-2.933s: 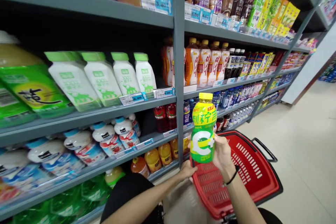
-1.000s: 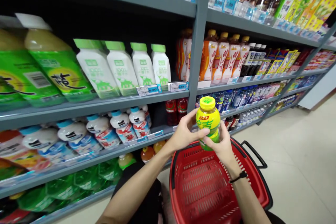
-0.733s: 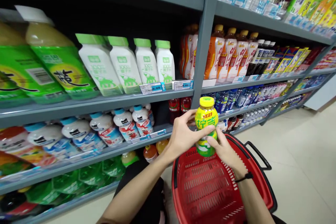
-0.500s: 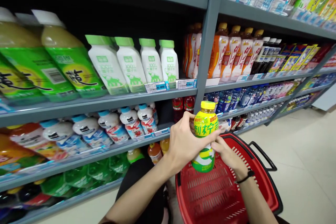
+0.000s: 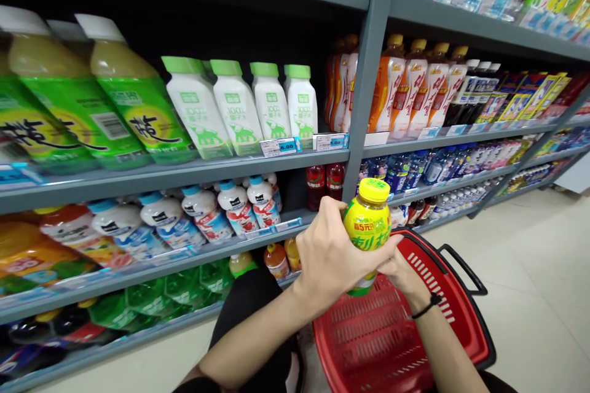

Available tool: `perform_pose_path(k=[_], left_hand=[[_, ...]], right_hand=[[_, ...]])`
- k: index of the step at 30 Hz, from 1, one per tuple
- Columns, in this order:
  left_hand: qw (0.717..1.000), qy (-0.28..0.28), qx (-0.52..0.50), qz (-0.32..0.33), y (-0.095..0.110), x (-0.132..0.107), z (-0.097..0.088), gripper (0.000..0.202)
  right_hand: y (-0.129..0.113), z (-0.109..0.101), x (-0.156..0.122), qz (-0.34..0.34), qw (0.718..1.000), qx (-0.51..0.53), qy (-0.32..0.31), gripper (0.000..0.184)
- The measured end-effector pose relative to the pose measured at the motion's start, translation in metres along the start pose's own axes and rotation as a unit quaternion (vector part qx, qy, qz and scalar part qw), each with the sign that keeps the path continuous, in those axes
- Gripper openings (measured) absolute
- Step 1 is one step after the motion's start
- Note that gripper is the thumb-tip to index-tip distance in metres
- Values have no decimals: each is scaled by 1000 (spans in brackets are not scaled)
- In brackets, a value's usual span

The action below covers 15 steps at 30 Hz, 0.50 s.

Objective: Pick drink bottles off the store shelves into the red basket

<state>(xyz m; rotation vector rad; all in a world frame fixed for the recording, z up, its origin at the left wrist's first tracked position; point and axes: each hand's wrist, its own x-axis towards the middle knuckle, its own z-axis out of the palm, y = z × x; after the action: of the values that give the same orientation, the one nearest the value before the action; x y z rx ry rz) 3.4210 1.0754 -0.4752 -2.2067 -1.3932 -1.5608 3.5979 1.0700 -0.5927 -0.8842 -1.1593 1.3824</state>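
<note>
Left hand: wrapped round the yellow-capped bottle
Right hand: beside it, fingers hidden, I can't tell its grip
Basket: red, below the bottle

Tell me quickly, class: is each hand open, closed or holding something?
Left hand: closed, holding the round yellow-and-green plastic bottle.
Right hand: against or beside the bottle, partly hidden; grip cannot be told.

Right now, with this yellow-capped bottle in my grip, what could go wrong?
The bottle might slip toward the red basket if your left grip loosens; how much the right grip supports it is hidden. Also, the basket's black handle juts out over the floor, so it could perhaps get bumped.
</note>
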Motion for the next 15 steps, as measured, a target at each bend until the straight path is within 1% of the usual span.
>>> perform_pose_path(k=[1, 3, 5, 7, 9, 11, 13, 15], left_hand=[[1000, -16, -11, 1, 0, 1, -1, 79], [996, -67, -54, 3, -2, 6, -2, 79], [986, -116, -122, 1, -7, 12, -2, 71], [971, -139, -196, 0, -13, 18, -2, 61], [954, -146, -262, 4, -18, 23, 0, 54], [936, -155, -317, 4, -23, 25, 1, 50], [919, -169, -357, -17, -26, 24, 4, 48], [908, -181, -374, -52, -28, 22, 6, 49]], right_hand=[[7, -1, 0, 3, 1000, 17, 7, 66], [17, -3, 1, 5, 999, 47, 23, 60], [21, -2, 0, 7, 997, 63, 33, 51], [18, 1, -2, 11, 998, 60, 26, 48], [9, 7, -5, 11, 998, 55, 21, 54], [1, 14, -8, 10, 998, 62, 22, 67], [-3, 20, -9, 11, 997, 68, 32, 75], [-2, 24, -9, 5, 997, 60, 49, 73]])
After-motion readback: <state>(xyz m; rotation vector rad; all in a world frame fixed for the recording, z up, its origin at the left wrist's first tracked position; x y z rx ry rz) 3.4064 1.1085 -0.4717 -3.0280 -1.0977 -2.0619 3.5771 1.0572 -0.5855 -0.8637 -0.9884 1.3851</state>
